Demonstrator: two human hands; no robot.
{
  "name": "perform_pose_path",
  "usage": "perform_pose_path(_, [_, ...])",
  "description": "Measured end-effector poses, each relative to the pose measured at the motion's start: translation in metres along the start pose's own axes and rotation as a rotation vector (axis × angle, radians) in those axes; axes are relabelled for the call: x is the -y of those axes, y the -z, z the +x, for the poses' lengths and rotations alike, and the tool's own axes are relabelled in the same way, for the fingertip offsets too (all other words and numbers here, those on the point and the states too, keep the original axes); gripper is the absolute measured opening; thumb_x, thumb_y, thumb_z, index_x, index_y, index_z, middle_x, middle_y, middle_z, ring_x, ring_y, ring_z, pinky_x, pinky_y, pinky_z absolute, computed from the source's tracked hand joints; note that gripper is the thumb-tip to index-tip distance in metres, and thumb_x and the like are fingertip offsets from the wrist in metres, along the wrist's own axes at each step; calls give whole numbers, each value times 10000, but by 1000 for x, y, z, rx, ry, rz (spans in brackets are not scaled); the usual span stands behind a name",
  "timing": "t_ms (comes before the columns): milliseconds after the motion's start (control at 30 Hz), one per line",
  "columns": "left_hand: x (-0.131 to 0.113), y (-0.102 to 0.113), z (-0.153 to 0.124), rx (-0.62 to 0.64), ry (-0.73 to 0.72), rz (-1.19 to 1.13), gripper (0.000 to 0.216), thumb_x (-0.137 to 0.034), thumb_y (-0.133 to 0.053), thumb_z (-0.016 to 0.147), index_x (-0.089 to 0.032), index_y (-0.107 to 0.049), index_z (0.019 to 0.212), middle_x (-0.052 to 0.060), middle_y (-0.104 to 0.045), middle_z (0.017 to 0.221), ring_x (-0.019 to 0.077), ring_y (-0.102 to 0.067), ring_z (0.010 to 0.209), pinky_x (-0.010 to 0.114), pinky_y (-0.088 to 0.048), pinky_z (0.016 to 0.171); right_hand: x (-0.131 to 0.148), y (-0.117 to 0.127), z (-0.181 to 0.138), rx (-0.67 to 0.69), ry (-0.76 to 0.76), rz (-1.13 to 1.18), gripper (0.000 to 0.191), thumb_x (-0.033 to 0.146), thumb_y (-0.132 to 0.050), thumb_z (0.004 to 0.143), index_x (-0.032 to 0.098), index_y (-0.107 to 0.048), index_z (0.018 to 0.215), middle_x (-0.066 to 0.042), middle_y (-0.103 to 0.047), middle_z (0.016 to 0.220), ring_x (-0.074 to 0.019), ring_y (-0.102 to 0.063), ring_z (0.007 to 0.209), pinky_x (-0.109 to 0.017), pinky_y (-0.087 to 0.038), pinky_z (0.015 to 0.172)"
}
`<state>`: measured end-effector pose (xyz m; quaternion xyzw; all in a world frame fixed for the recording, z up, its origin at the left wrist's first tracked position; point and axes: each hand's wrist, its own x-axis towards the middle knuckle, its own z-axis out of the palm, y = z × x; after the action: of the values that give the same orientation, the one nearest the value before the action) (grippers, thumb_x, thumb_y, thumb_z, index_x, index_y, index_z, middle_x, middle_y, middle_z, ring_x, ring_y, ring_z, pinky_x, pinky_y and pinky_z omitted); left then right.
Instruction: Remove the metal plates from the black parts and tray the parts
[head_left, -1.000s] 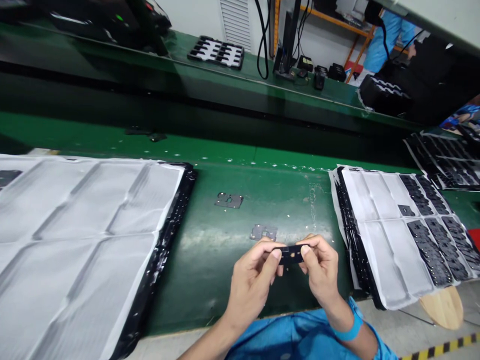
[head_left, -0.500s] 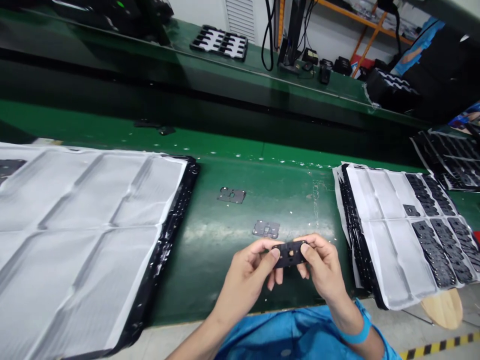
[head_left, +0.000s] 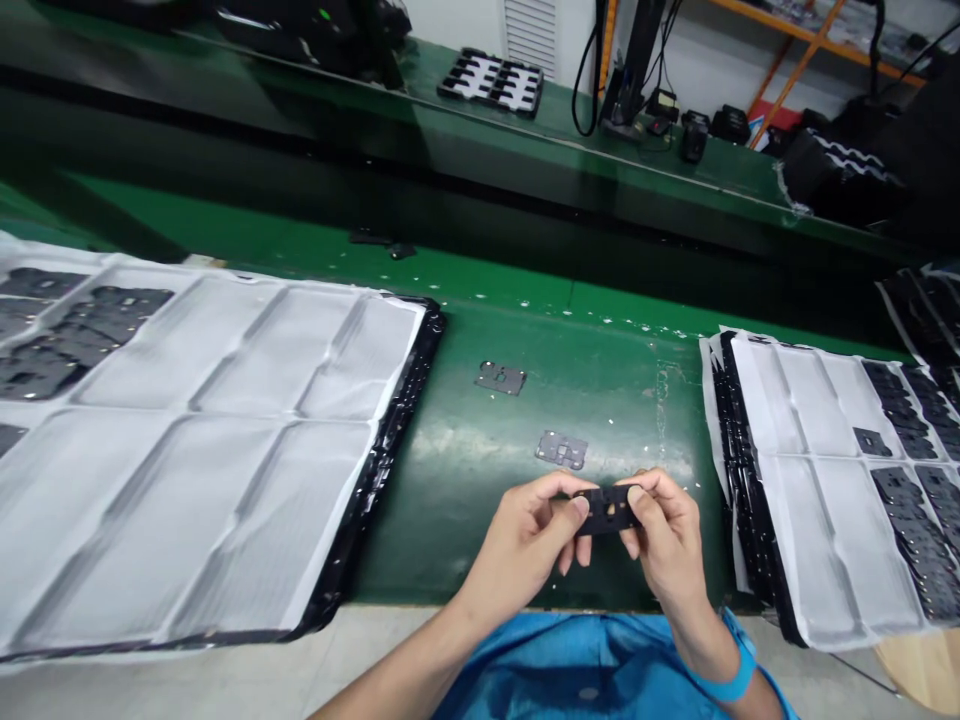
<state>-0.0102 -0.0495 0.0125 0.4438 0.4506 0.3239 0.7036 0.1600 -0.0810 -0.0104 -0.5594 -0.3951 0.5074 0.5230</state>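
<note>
Between my hands, above the front of the green bench [head_left: 480,560], is a small flat black plate [head_left: 609,511] with cut-out holes. My left hand [head_left: 536,528] pinches its left end between thumb and fingers. At the right end, my right hand [head_left: 664,525] grips it the same way, the thumb on top. Just beyond my hands lies a dark grey plate [head_left: 562,449] with a square hole in its middle. Farther back and a little to the left rests a second grey plate [head_left: 500,377].
On the left, a white-lined tray [head_left: 247,500] holds dark plates in its far-left compartments. To the right, a stack of lined trays [head_left: 814,520] carries rows of black plates. Small dark pieces [head_left: 382,243] lie at the back, below a raised shelf with a black-and-white tray [head_left: 491,82].
The camera view has swung left, so the bench and trays appear farther right and more of the left tray shows. Both hands keep their grip on the black plate.
</note>
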Motion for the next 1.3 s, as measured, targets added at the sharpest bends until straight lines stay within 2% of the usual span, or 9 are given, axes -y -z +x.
perform_pose_path(167, [7, 2, 2, -64, -31, -21, 288, -420, -606, 908, -147, -683, 857, -46, -545, 504, 87, -427, 438, 200, -304, 449, 7, -6, -6, -30, 63, -99, 319, 462, -648, 990, 173, -690, 861, 62, -530, 505, -89, -482, 386, -197, -379, 421])
perform_pose_path(333, [12, 3, 3, -138, -25, -102, 249, -382, -631, 874, -150, -678, 799, -52, -509, 538, 74, -415, 461, 194, -271, 455, 8, -12, -11, 13, 71, -101, 334, 479, -624, 1008, 170, -695, 905, 43, -571, 530, -101, -514, 410, -206, -402, 435])
perform_pose_path(467, [11, 2, 1, -81, 61, -193, 288, -436, -656, 875, -150, -684, 884, -62, -499, 508, 80, -404, 448, 191, -273, 439, 7, -12, -11, 29, 5, -69, 347, 501, -631, 1005, 166, -695, 938, 52, -569, 485, -95, -471, 375, -199, -388, 410])
perform_pose_path(600, [8, 3, -3, -16, 72, -203, 309, -426, -687, 874, -138, -687, 989, -52, -554, 521, 77, -417, 433, 191, -305, 432, 7, -10, -9, 29, -58, -11, 377, 535, -652, 984, 166, -686, 914, 66, -547, 438, -83, -423, 326, -189, -362, 373])
perform_pose_path(833, [7, 4, -2, -29, 63, -187, 255, -403, -659, 894, -150, -681, 919, -58, -534, 504, 73, -412, 422, 179, -308, 424, 11, -11, -11, 29, -32, -34, 378, 539, -653, 987, 170, -686, 911, 59, -561, 430, -84, -445, 324, -187, -379, 378])
perform_pose_path(1000, [9, 8, -4, -42, 30, -84, 317, -445, -640, 921, -140, -716, 963, -41, -556, 537, 93, -463, 450, 198, -352, 452, 5, -9, -11, 54, -5, -138, 364, 519, -614, 1018, 169, -689, 956, 43, -586, 470, -100, -495, 364, -198, -407, 407])
perform_pose_path(1067, [6, 20, -5, -22, 12, 19, 339, -464, -649, 923, -142, -735, 983, -22, -596, 585, 108, -510, 488, 209, -377, 475, -1, -10, -10, 94, -16, -181, 351, 500, -595, 1034, 165, -692, 993, 38, -594, 494, -107, -514, 398, -202, -416, 431])
perform_pose_path(1167, [-4, 58, 4, -54, -41, 192, 300, -432, -681, 897, -157, -740, 1001, 10, -680, 711, 130, -597, 590, 231, -457, 562, -13, -13, -6, 163, -21, -237, 339, 480, -593, 1036, 159, -693, 1081, 10, -647, 608, -119, -566, 472, -216, -443, 477])
perform_pose_path(1300, [-20, 122, 37, -322, -167, 411, 303, -420, -779, 761, -175, -690, 916, 10, -687, 731, 161, -648, 644, 273, -526, 627, -27, -14, -1, 186, 5, -284, 355, 484, -562, 1042, 162, -706, 1077, -31, -685, 755, -124, -580, 502, -237, -448, 486])
